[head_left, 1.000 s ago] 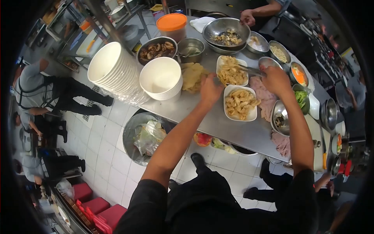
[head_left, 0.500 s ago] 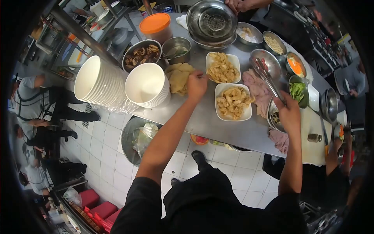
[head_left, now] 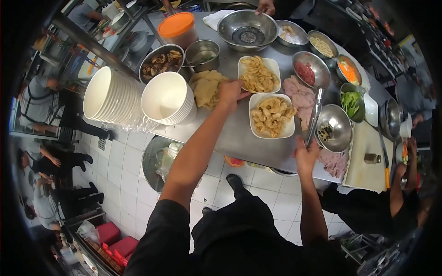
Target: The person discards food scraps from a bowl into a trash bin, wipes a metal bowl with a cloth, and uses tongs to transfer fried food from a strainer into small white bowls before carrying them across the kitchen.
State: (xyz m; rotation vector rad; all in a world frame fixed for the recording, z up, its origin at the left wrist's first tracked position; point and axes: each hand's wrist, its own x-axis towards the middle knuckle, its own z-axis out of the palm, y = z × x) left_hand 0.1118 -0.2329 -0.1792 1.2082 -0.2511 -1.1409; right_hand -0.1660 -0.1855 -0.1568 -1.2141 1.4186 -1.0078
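Note:
My left hand [head_left: 231, 92] is at the lower left edge of the upper white square bowl [head_left: 241, 73] of cooked pieces, its fingers reaching under the rim. Beside that hand lies a heap of yellowish food [head_left: 206, 88]. A second white bowl [head_left: 252, 130] with similar pieces sits just below. My right hand [head_left: 306, 154] is closed on metal tongs [head_left: 316, 112], which point away from me over the table. Pink meat [head_left: 299, 95] lies left of the tongs, and a metal bowl [head_left: 339, 120] with dark bits stands to their right.
Stacked white tubs [head_left: 168, 96], a mushroom bowl [head_left: 161, 63] and an orange-lidded container [head_left: 178, 30] stand left. Another person's hand [head_left: 265, 6] touches a metal bowl [head_left: 247, 30] at the back. More ingredient bowls and a cutting board [head_left: 368, 161] are right, near a co-worker's arms [head_left: 398, 177].
My left hand has moved from the yellowish heap to the upper white bowl. My right hand and the tongs have swung left and nearer me. The back metal bowls have been lowered or partly removed.

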